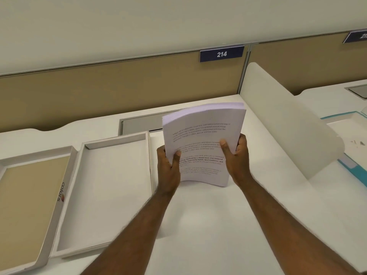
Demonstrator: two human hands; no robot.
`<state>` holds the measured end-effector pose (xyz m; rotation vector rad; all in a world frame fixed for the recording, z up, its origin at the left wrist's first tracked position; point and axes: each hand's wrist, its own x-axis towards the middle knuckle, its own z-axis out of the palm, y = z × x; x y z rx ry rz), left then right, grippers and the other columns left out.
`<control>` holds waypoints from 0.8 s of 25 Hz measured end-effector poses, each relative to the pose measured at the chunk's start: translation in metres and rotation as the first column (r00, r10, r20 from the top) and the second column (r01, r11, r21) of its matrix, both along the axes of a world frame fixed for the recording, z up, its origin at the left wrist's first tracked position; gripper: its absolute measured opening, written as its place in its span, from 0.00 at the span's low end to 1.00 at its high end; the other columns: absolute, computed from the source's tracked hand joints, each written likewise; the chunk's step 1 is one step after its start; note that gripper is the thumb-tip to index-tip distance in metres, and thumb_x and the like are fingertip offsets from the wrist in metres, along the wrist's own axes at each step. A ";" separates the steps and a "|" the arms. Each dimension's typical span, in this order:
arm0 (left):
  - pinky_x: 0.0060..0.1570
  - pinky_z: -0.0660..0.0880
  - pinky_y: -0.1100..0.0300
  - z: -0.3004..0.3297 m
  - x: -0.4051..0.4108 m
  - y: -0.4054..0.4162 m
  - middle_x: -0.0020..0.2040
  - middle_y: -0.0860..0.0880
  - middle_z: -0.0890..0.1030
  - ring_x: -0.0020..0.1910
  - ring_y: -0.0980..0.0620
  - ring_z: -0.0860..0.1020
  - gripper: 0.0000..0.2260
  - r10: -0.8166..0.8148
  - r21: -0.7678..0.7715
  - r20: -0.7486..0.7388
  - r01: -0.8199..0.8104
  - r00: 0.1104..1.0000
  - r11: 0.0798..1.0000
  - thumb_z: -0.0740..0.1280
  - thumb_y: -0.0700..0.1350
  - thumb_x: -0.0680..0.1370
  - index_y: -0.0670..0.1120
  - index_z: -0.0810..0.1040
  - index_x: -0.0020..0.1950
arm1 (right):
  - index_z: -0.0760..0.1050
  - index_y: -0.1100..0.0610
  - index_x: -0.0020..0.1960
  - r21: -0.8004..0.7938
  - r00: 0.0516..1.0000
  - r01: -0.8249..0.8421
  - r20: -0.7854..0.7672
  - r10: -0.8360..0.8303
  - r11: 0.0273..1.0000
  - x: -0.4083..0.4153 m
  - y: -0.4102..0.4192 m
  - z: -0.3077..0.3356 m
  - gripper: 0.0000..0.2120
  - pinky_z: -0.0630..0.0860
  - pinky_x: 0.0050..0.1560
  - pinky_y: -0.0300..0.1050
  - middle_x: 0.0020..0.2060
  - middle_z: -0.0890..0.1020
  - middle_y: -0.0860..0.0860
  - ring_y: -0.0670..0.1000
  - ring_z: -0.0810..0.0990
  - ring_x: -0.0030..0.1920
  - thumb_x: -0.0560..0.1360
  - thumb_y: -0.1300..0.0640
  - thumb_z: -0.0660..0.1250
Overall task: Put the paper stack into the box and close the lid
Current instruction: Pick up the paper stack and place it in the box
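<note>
A thick stack of printed white paper (200, 133) stands on its lower edge on the white desk, bowed and tilted away from me. My left hand (168, 169) grips its left side and my right hand (236, 157) grips its right side, thumbs on the top sheet. To the left lies an open shallow white box tray (117, 139) with a white inside. Further left lies a second tray (60, 195), brown inside and marked "colors" on its wall; I cannot tell which is the lid.
A white rounded divider panel (282, 116) stands on the desk to the right of the stack. Beyond it lies a teal-edged folder (355, 173). A tan partition with a "214" sign (221, 54) runs along the back, above a grey cable hatch (139, 124).
</note>
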<state>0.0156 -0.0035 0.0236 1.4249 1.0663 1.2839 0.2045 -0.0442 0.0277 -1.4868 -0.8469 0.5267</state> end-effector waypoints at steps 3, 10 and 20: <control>0.42 0.77 0.74 0.015 -0.001 0.002 0.54 0.62 0.75 0.51 0.69 0.78 0.17 0.001 0.035 0.027 -0.002 1.000 0.999 0.68 0.47 0.76 0.56 0.65 0.60 | 0.69 0.49 0.59 0.019 0.998 0.052 0.028 -0.052 0.998 -0.011 -0.006 0.003 0.23 0.79 0.45 0.32 0.49 0.79 0.38 0.36 0.80 0.47 0.69 0.50 0.75; 0.45 0.81 0.65 0.013 -0.005 0.000 0.54 0.59 0.77 0.50 0.67 0.79 0.13 0.020 0.025 0.052 -0.021 0.998 0.999 0.64 0.46 0.79 0.62 0.64 0.54 | 0.69 0.43 0.54 0.115 0.983 0.146 0.096 -0.157 0.983 -0.030 -0.020 0.000 0.14 0.73 0.41 0.23 0.45 0.79 0.35 0.30 0.78 0.44 0.72 0.49 0.69; 0.50 0.82 0.62 -0.009 -0.019 0.007 0.56 0.56 0.78 0.54 0.62 0.80 0.11 -0.081 -0.021 -0.129 0.079 0.988 0.997 0.60 0.44 0.81 0.48 0.64 0.63 | 0.65 0.61 0.67 -0.026 0.981 0.033 0.192 -0.027 0.999 -0.020 -0.025 -0.014 0.22 0.78 0.52 0.46 0.58 0.78 0.54 0.54 0.79 0.53 0.76 0.57 0.67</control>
